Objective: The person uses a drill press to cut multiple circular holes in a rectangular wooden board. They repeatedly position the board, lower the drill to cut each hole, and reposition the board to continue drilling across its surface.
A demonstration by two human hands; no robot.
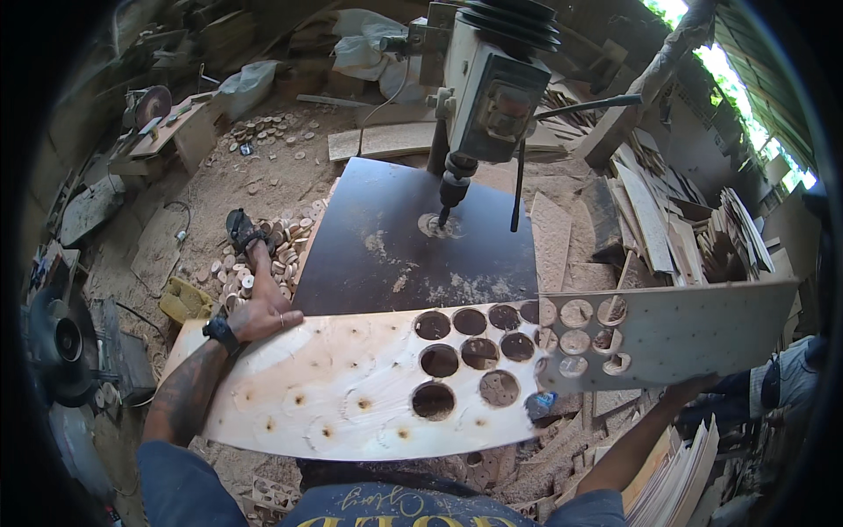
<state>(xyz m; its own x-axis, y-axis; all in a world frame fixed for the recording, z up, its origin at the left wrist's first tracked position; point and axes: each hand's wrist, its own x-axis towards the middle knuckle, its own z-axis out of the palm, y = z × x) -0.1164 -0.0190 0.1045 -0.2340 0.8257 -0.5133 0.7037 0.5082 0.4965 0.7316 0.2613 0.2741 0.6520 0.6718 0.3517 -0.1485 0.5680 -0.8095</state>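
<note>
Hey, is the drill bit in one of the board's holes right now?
No, the drill bit is over the dark table, beyond the board's far edge.

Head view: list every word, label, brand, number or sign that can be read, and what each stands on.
Dark T-shirt: large yellow lettering and thinner script across the front; wording withheld.
Drill press: any markings too blurred to read.
Plywood board: none visible.

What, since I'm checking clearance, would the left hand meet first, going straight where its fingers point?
The left hand would likely meet the dark tabletop beyond the pale board; depth is unclear.
</note>
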